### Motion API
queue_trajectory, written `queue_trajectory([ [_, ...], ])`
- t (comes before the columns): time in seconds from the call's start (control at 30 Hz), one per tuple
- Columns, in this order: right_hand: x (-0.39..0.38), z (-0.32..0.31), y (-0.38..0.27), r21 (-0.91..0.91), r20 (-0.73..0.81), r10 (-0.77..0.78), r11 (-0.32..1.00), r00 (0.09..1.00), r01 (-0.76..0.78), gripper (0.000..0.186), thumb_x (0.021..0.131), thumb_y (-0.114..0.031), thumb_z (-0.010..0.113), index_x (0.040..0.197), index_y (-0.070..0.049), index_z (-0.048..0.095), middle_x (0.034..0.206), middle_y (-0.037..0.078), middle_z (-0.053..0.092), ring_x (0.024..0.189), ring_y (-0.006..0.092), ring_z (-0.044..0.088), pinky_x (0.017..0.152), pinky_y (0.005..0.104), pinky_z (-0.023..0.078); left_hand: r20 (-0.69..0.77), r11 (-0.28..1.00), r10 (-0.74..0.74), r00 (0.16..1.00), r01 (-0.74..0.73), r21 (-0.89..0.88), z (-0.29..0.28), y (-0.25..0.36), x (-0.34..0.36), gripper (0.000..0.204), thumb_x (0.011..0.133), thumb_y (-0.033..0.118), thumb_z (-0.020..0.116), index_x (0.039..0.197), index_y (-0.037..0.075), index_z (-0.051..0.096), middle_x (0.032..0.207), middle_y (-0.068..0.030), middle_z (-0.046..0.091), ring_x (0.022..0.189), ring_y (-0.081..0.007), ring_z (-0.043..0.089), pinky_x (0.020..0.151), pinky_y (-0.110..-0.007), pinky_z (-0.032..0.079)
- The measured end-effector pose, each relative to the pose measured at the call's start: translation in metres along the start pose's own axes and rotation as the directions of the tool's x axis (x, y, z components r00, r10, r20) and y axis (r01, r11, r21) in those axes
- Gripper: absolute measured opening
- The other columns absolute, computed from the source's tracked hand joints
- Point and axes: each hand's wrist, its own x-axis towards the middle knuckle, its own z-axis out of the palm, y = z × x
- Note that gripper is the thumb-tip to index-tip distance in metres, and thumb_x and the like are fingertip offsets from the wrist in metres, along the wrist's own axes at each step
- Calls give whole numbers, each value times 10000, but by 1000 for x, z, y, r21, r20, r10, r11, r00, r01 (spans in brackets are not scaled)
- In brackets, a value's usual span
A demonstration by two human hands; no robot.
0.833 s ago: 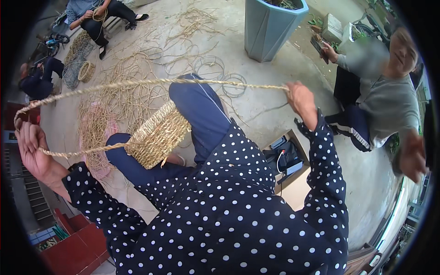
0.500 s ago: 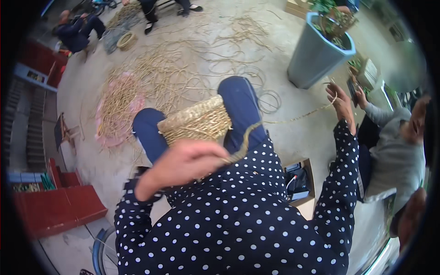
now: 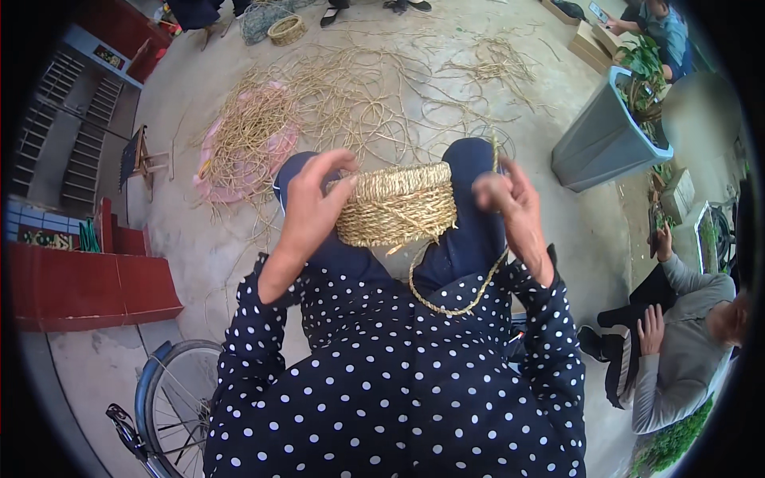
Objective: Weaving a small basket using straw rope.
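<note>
Head: tan, rope-woven basket (image 3: 392, 218)

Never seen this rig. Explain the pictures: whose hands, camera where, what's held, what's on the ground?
No machine, just the bare hands of a person in a dotted top. A head-worn fisheye camera looks down, so straight edges bend near the picture's rim. The left hand is at the left side of a woven basket at the knees; whether it grips is unclear. The right hand, partly blurred, holds a cord that loops down and back toward the basket. Loose strands lie across the floor, many heaped on a pink sheet.
</note>
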Motion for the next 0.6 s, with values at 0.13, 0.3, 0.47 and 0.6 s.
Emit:
queue_trajectory([
  [0.13,-4,16,37,150,89,48,987,995,-61,243,976,-95,530,1189,17,563,894,24,639,760,80,562,717,205,457,476,942,-134,869,261,-211,5,-18,23,406,809,57,650,1200,-18,568,1118,-97,655,1061,-181,608,922,-315,480],
  [0.3,-10,35,26,-25,164,13,1000,986,-9,173,949,-50,561,1092,18,633,892,29,633,777,94,566,714,221,464,750,777,-95,654,520,-355,7,-32,46,510,767,1,680,1252,-49,530,1174,-135,630,1081,-179,587,932,-293,463],
  [0.47,-13,59,5,-437,238,-315,810,919,391,183,853,26,637,1034,15,663,931,88,635,852,169,607,753,263,480,845,720,5,535,584,-374,15,-35,57,562,749,-14,681,1279,-52,499,1186,-143,625,1073,-178,589,924,-283,469],
  [0.6,-8,77,-1,-474,179,-291,812,940,341,215,824,38,657,1035,-3,655,899,80,635,789,163,617,703,258,484,846,663,19,532,627,-409,14,-42,59,590,740,-33,664,1297,-64,470,1171,-143,631,1049,-172,599,913,-285,479],
])
